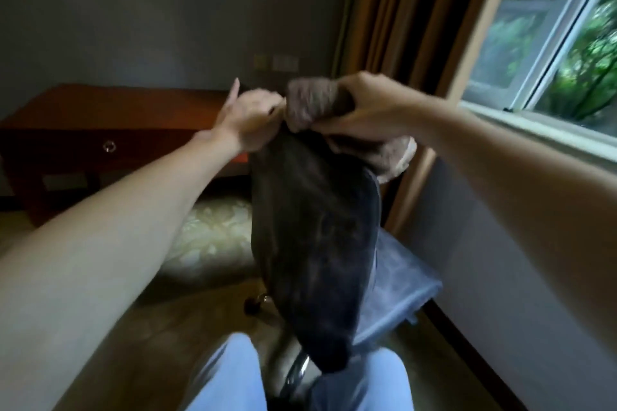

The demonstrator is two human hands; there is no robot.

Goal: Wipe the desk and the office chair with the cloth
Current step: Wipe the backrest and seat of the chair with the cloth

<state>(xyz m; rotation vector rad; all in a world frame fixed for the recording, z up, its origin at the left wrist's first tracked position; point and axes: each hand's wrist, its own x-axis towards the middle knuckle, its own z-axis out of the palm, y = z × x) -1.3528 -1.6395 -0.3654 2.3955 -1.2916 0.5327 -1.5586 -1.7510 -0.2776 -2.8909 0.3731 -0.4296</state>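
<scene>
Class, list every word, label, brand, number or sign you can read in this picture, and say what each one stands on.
None: no readable text anywhere.
Wall plates above the desk: blurred, no lettering to make out.
Cloth, chair back, drawer ring pull: no label or brand visible.

brown cloth [312, 100] bunched atop the dark office chair [314, 227] backrest; reddish wooden desk [110, 120] behind.

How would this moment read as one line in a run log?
step: wiping chair top | right hand: gripping cloth | left hand: on chair backrest | desk: behind, untouched
</scene>
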